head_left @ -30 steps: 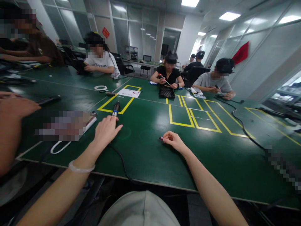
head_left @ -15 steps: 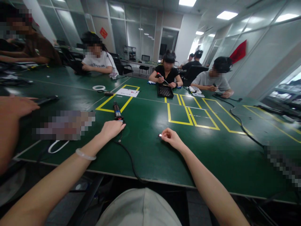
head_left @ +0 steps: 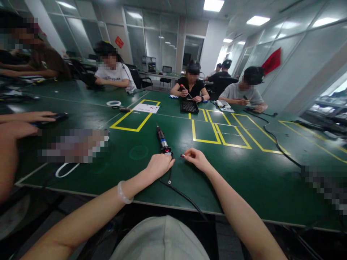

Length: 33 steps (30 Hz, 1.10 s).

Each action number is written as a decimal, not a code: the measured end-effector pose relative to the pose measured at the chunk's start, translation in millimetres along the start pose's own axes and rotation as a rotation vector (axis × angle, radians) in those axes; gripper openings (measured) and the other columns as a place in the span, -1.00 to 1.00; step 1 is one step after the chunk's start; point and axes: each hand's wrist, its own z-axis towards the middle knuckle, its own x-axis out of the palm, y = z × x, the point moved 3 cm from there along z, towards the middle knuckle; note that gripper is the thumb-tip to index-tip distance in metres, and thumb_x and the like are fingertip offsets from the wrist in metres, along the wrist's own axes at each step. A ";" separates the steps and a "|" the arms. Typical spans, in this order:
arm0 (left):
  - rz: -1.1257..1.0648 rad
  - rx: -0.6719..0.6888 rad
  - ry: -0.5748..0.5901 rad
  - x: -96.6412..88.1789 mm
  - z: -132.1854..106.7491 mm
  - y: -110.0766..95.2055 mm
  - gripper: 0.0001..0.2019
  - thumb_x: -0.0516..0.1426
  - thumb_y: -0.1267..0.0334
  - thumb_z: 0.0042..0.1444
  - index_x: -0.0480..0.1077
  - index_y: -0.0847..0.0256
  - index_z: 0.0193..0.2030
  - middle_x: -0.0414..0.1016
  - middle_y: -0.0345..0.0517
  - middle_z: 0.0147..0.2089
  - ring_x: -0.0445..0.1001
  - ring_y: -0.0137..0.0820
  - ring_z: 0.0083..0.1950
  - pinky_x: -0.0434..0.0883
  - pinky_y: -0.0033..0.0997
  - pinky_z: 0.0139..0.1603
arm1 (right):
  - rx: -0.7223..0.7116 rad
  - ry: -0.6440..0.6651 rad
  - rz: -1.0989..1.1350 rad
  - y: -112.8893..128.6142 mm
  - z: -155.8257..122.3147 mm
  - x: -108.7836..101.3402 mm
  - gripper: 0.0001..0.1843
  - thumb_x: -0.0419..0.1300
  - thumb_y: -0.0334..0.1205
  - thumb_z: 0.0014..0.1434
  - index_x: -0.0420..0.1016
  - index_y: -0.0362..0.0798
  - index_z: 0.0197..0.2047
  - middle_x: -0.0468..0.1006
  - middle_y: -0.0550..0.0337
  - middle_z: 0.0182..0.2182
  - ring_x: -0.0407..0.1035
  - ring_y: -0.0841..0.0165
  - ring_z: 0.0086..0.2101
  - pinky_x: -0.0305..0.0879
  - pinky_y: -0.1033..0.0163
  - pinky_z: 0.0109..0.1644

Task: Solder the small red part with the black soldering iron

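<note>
My left hand (head_left: 160,166) is closed around the back end of a dark corded electric screwdriver (head_left: 162,139). It has a blue band and a thin tip pointing away from me. A black cable (head_left: 184,196) runs from under that hand over the table edge, and a short lead ending in a small metal ring (head_left: 169,182) lies beside it. Just right of the tool, the fingertips of my right hand (head_left: 197,159) pinch a small dark red piece (head_left: 182,155), too small to name. A narrow gap separates the piece from the screwdriver.
Yellow tape rectangles (head_left: 207,141) mark the green table (head_left: 130,166). A paper sheet (head_left: 146,108) and a white ring (head_left: 113,103) lie farther back. Across the table a person works over a black tray (head_left: 189,106). Another person's hand (head_left: 40,116) reaches in at left.
My left hand has moved right and slightly toward me, bringing the screwdriver close to my right hand. The right hand stays nearly in place, and the small piece shows less white.
</note>
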 end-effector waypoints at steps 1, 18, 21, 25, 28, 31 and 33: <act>-0.001 0.031 0.000 -0.6 -1.6 -6.9 -0.61 -0.06 0.09 0.34 0.49 0.29 -0.21 0.60 0.12 -0.22 0.59 -0.14 -0.20 0.43 -0.28 -0.24 | -0.009 -0.017 -0.049 1.8 -0.2 -1.6 -0.76 0.27 -0.09 0.12 0.49 -0.08 -0.23 0.49 0.25 -0.46 0.30 0.43 -0.47 0.18 0.32 -0.36; -0.051 0.258 -0.028 -0.4 -14.1 -31.4 -0.62 -0.06 0.10 0.34 0.48 0.26 -0.29 0.60 0.02 -0.23 0.57 -0.24 -0.20 0.43 -0.33 -0.21 | 0.033 0.083 -0.014 5.3 -4.4 3.5 -0.76 0.28 -0.10 0.08 0.42 -0.10 -0.29 0.47 0.27 -0.51 0.30 0.45 -0.51 0.19 0.35 -0.41; -0.075 0.254 -0.045 1.9 -14.2 -31.2 -0.61 -0.07 0.09 0.34 0.49 0.26 -0.28 0.60 0.03 -0.23 0.56 -0.25 -0.21 0.41 -0.34 -0.21 | 0.005 0.054 -0.074 11.6 -4.3 4.5 -0.76 0.28 -0.09 0.09 0.46 -0.11 -0.31 0.47 0.26 -0.52 0.30 0.44 -0.50 0.19 0.35 -0.40; -0.177 0.210 -0.048 1.8 -14.0 -26.3 -0.53 -0.14 0.04 0.37 0.49 0.20 -0.34 0.60 -0.03 -0.25 0.55 -0.27 -0.19 0.37 -0.36 -0.22 | 0.017 0.065 0.018 12.1 -4.2 3.6 -0.74 0.29 -0.11 0.08 0.48 -0.13 -0.26 0.52 0.21 -0.46 0.36 0.43 -0.46 0.27 0.34 -0.35; -0.328 0.097 -0.069 -2.9 -10.4 -16.0 -0.49 -0.19 0.02 0.38 0.47 0.16 -0.36 0.59 -0.10 -0.28 0.54 -0.31 -0.20 0.35 -0.39 -0.24 | 0.011 0.067 0.054 9.9 -3.3 3.7 -0.78 0.27 -0.18 0.06 0.47 -0.13 -0.25 0.54 0.20 -0.44 0.38 0.43 -0.45 0.28 0.34 -0.34; -0.448 -0.009 -0.195 -7.4 -1.7 -3.7 -0.58 -0.16 0.06 0.37 0.45 0.15 -0.24 0.56 -0.09 -0.17 0.51 -0.31 -0.13 0.38 -0.36 -0.15 | 0.000 0.066 0.023 7.8 -1.7 6.1 -0.85 0.25 -0.23 0.06 0.48 -0.12 -0.31 0.54 0.21 -0.47 0.37 0.42 -0.47 0.26 0.35 -0.37; -0.496 0.034 -0.271 -5.4 7.0 0.1 -0.67 -0.08 0.08 0.34 0.43 0.16 -0.05 0.51 -0.04 0.05 0.45 -0.28 0.07 0.38 -0.29 0.07 | -0.003 0.064 0.002 6.5 -0.8 8.0 -0.88 0.24 -0.24 0.07 0.50 -0.12 -0.32 0.55 0.21 -0.48 0.37 0.41 -0.47 0.26 0.34 -0.36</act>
